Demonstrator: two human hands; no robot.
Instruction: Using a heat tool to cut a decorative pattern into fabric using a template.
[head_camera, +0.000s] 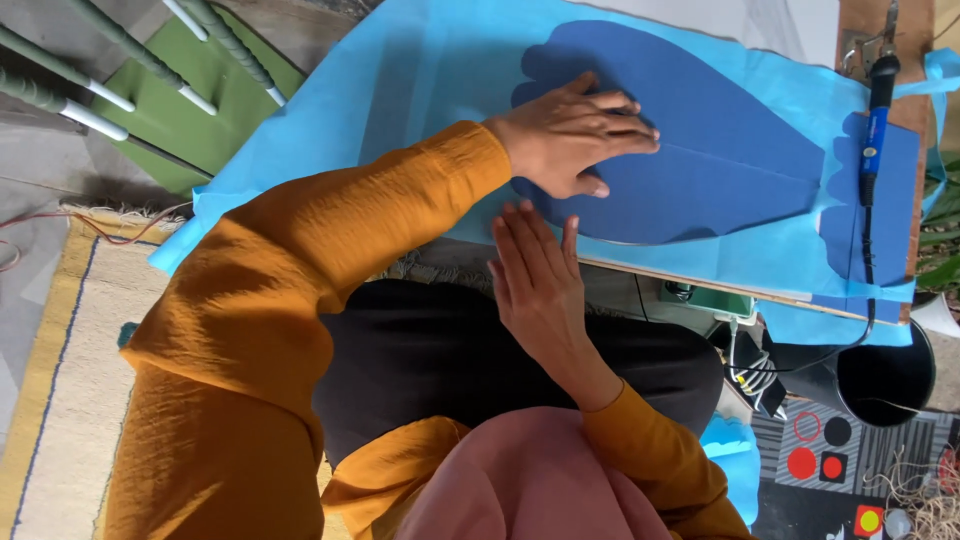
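Note:
A dark blue fabric piece (700, 140) with a rounded, scalloped edge lies on a light blue sheet (420, 90) spread over a wooden board (700, 278). My left hand (575, 135) lies flat on the dark piece near its scalloped end, fingers pointing right. My right hand (535, 275) rests flat and open on the sheet's near edge, fingertips touching the dark piece's lower rim. Both arms wear orange sleeves.
A blue-handled soldering-type tool (877, 110) with a black cord lies on a second dark blue piece (885, 200) at the right. A black bucket (885, 375) stands lower right. A green panel (190, 90) with rods sits upper left. A cream rug (70, 380) covers the floor.

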